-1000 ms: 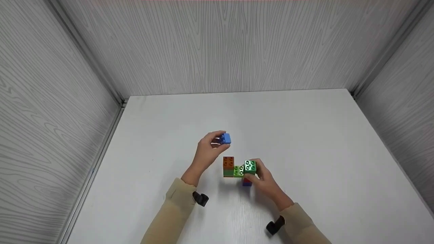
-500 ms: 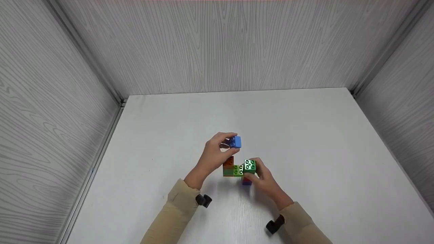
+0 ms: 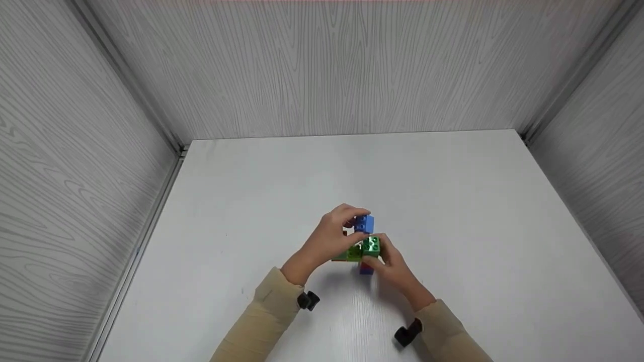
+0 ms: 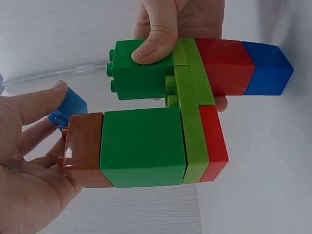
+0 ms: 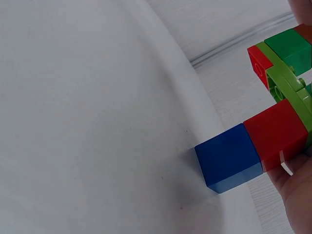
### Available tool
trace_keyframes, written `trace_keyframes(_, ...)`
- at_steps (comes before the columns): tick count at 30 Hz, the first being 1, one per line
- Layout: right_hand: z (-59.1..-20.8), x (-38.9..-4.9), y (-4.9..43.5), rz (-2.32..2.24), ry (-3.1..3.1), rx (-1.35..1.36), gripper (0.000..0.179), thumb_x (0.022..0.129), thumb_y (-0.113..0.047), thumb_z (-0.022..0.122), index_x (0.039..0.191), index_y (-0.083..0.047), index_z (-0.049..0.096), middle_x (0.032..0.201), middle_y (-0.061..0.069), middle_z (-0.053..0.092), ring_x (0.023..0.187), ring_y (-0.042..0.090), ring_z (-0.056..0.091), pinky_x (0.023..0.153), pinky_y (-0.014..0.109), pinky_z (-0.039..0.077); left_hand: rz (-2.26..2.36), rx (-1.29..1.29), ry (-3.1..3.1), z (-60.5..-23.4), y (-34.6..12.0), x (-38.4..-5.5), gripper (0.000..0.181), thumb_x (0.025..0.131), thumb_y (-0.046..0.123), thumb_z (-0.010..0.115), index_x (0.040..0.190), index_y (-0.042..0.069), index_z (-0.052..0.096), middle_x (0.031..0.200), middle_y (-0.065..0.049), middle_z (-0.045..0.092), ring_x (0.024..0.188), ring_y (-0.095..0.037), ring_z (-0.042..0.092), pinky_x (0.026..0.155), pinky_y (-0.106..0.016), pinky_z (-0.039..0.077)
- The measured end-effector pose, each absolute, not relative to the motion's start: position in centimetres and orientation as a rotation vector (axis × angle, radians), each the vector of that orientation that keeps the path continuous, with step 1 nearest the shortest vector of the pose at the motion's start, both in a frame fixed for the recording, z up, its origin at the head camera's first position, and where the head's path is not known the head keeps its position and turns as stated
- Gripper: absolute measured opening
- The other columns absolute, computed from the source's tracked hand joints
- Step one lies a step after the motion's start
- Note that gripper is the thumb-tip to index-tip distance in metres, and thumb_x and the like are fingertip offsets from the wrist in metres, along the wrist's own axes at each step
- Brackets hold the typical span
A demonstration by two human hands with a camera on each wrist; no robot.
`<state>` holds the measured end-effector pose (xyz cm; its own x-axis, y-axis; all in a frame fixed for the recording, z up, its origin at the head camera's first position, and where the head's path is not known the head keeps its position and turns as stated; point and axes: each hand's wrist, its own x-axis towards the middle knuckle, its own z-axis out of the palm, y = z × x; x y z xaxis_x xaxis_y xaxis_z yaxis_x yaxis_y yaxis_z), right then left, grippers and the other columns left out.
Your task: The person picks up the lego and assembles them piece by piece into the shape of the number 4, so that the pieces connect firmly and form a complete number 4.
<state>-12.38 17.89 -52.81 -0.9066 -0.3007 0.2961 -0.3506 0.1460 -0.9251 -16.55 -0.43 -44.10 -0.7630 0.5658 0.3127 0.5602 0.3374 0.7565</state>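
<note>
My left hand pinches a light blue brick between thumb and fingers, studs facing the palm. It is just behind and above the joined toy bricks. My right hand grips that assembly near the green brick, its thumb on the green side. In the left wrist view, lime green plates join this green brick, a second green brick with a brown brick on it, and red bricks. A dark blue brick forms the bottom end. In the head view my left hand mostly hides the brown brick.
A white tabletop lies beneath both hands. Grey wood-grain panels enclose it at the back and both sides. Black wrist devices sit at both beige cuffs.
My left hand has moved right and toward the front with the light blue brick, coming over the assembly close to the green brick. My right hand and the assembly have stayed in place.
</note>
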Motion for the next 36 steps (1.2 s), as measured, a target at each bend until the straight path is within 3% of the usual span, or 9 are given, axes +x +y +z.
trace_keyframes(6,-52.7,-12.4,17.9,1.892,-2.32,0.709,0.037,0.089,0.002,0.057,0.122,0.005,0.04,0.12,0.012,0.05,0.106,0.014,0.05,0.091,0.024,0.043,1.297,1.098,2.548,-43.8,0.0,-16.3,0.04,0.085,0.013,0.069,0.122,0.005,0.059,0.11,-0.007,0.056,0.098,-0.013,0.056,0.084,-0.024,0.048)
trace_keyframes(15,-52.6,-12.3,17.9,1.893,-2.336,0.677,0.034,0.089,0.002,0.057,0.119,0.006,0.04,0.115,0.011,0.049,0.104,0.015,0.049,0.09,0.022,0.043,1.035,1.093,2.6,-43.3,0.5,-16.1,0.037,0.087,0.016,0.067,0.122,0.006,0.06,0.108,-0.007,0.056,0.099,-0.013,0.055,0.082,-0.02,0.047)
trace_keyframes(27,-52.8,-12.4,17.8,1.899,-2.314,0.777,0.03,0.091,0.001,0.055,0.118,0.004,0.04,0.116,0.01,0.048,0.11,0.012,0.048,0.091,0.024,0.042,0.903,1.134,2.613,-42.8,1.0,-15.9,0.032,0.085,0.018,0.069,0.114,0.005,0.065,0.098,-0.005,0.056,0.084,-0.017,0.056,0.07,-0.018,0.046)
trace_keyframes(36,-53.0,-12.3,17.7,1.85,-2.28,0.764,0.033,0.089,0.005,0.056,0.119,0.007,0.041,0.119,0.011,0.049,0.114,0.01,0.047,0.093,0.022,0.041,0.82,1.095,2.671,-42.6,1.6,-15.8,0.029,0.082,0.021,0.072,0.107,0.006,0.068,0.091,-0.002,0.054,0.078,-0.011,0.05,0.068,-0.019,0.045)
